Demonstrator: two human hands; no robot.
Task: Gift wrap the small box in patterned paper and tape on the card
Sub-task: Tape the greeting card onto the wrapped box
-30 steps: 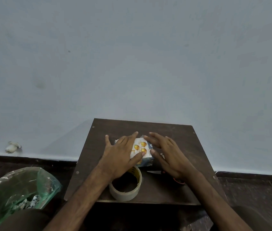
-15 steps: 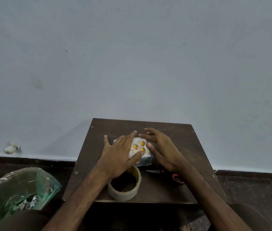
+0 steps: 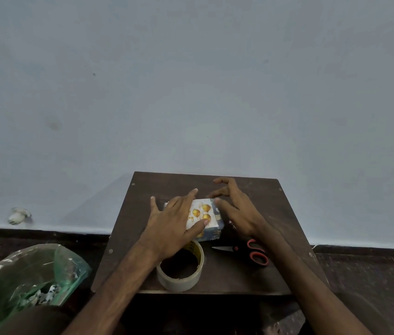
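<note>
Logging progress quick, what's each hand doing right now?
Left hand: open, flat on the wrapped box, pressing it down.
Right hand: open, fingers at the box's right side, gripping nothing.

Left hand lies flat, fingers spread; right hand arches, fingers curled.

**A bare room at home, worked at floor level**

A plain pale-blue painted wall, scuffed and marked, meets a dark floor at a dark skirting strip. A low dark wooden table stands against the wall. A green plastic bag of scraps sits on the floor beside it. Tape and scissors lie on the table.
</note>
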